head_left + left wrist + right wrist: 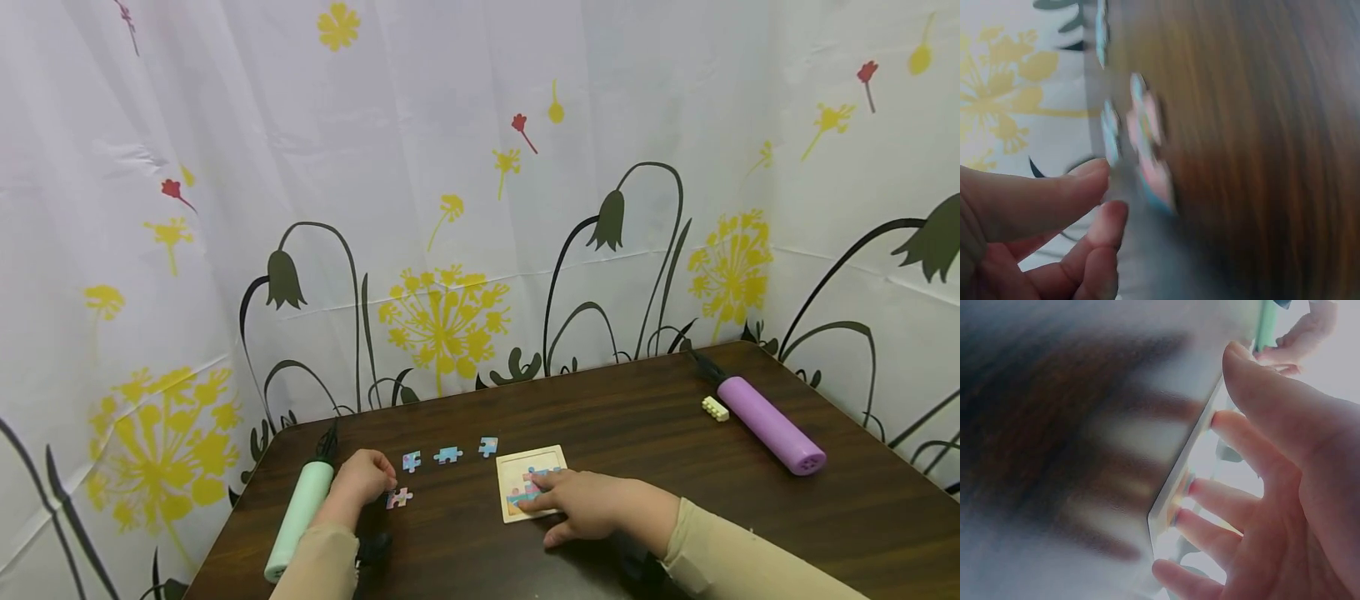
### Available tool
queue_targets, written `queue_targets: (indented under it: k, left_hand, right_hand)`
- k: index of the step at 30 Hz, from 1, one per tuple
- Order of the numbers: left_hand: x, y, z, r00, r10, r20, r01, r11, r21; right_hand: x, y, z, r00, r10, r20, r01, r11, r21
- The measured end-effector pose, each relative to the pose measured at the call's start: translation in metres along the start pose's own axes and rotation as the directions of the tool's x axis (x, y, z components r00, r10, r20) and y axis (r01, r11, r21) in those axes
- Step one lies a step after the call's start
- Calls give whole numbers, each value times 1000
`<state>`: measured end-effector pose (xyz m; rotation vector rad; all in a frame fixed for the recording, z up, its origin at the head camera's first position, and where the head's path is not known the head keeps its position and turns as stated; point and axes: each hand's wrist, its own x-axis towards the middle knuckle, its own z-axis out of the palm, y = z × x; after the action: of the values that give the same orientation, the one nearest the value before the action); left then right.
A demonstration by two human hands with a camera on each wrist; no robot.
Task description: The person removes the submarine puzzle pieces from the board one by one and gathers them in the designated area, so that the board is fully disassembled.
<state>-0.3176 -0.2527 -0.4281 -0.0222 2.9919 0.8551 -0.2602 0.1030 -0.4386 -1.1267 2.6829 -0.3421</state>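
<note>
My left hand (365, 477) hovers at the left of the table, its thumb (1079, 190) and bent index finger slightly apart with nothing visible between them. Close to its fingertips lies a pink and blue jigsaw piece (399, 497), which appears edge-on and blurred in the left wrist view. Fingers spread, my right hand (588, 502) rests over a square wooden puzzle tray (512, 464). Its fingertips touch the tray and the jigsaw pieces (517, 503) inside, and partly cover them. The right wrist view shows these fingers straight against the tray's edge (1179, 469).
Three more jigsaw pieces (447, 454) lie in a row behind. A mint green hand pump (303, 508) lies left of my left arm. Far right are a purple hand pump (768, 423) and a cream toy brick (715, 408). A patterned curtain (450, 167) hangs behind the table (637, 417).
</note>
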Motion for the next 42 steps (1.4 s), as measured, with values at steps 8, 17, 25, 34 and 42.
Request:
queue_targets:
  k: [8,17,25,34,42]
  left_hand:
    - [1,63,28,989,149,11,-149,989,-5]
    - [-3,127,75,931,324,170,-325,945,-22]
    - [-4,145,101,928,304,215,-318,947,36]
    - [-5,149,106,936,267,231,-283,958,41]
    - [-8,149,106,937,266,226,-275,961,12]
  right_hand:
    - [-1,0,0,1000,-3,-4,3,1000,8]
    - [-2,0,-4,1000,-12,16,12,1000,-3]
    - [-2,5,-3,999,-52,17,52,999,0]
    - [-9,15,-3,999,-26,19,26,1000,3]
    - [-14,15,-6,999,17,39,-18,1000,8]
